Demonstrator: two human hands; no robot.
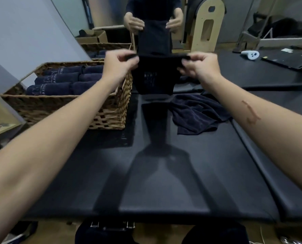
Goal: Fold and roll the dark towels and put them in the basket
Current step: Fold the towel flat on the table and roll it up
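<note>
A black padded table (pixel 164 173) fills the foreground, with a mirror behind it that reflects the person's hands and the hanging cloth. The dark towel (pixel 154 76) is held up in the air above the far part of the table, pinched at its upper corners: the left hand (pixel 119 62) grips one corner between thumb and fingers, the right hand (pixel 199 65) grips the other, and the cloth hangs down between them. Its lower edge looks to hang just above or just touching the table; I cannot tell which.

The likely trouble is a thin pinch slipping, so that one corner drops and the fold comes out skewed, or the hanging edge catching on the loose towel (pixel 197 113) crumpled just beside it on the table.

The wicker basket (pixel 109 118) stands at the left of the table and already holds rows of rolled towels (pixel 58 83), dark, some with pale lettering, packed close. Little room appears left, so a slack roll may not seat well.
</note>
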